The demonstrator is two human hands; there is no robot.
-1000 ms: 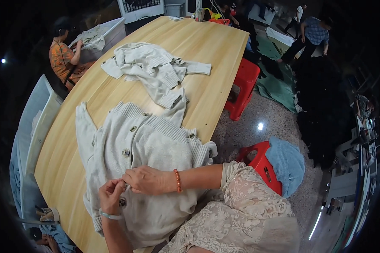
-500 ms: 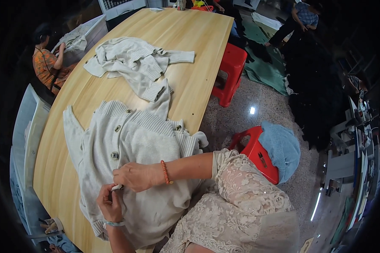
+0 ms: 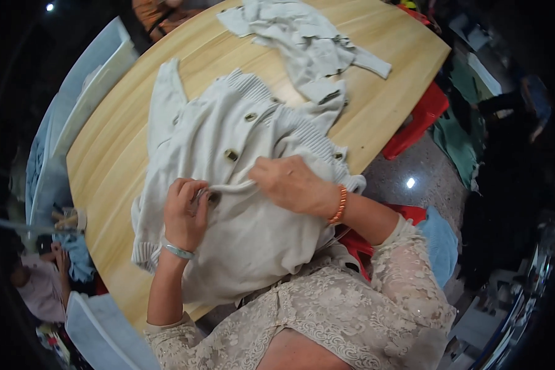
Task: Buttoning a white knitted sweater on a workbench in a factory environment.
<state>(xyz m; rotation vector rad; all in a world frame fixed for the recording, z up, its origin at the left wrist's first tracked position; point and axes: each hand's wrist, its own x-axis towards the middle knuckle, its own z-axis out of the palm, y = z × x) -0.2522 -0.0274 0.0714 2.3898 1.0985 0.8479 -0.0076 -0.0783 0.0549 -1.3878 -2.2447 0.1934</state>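
A cream knitted cardigan (image 3: 253, 240) lies spread in front of me, with several dark buttons along its front. My left hand (image 3: 186, 213) is closed on the front edge of the cardigan, right beside one button (image 3: 214, 198). Farther right, my right hand (image 3: 295, 185) pinches the same edge, and a raised fold of knit stretches between the two hands. Another button (image 3: 231, 155) sits just beyond that fold, and a third button (image 3: 250, 116) is nearer the ribbed hem. What lies under my right fingertips is hidden.
A second cream knit garment (image 3: 317, 46) lies crumpled on the far part of the wooden table (image 3: 108, 179). Pale plastic bins (image 3: 98, 92) stand along the left. Red stools (image 3: 420, 120) and a light blue knit (image 3: 441, 243) are at the right. A seated person (image 3: 40, 280) is at lower left.
My hands, close together before, are now apart, with the cardigan's edge drawn out between them. The right hand has moved rightward from the left. The whole view has turned and shifted.
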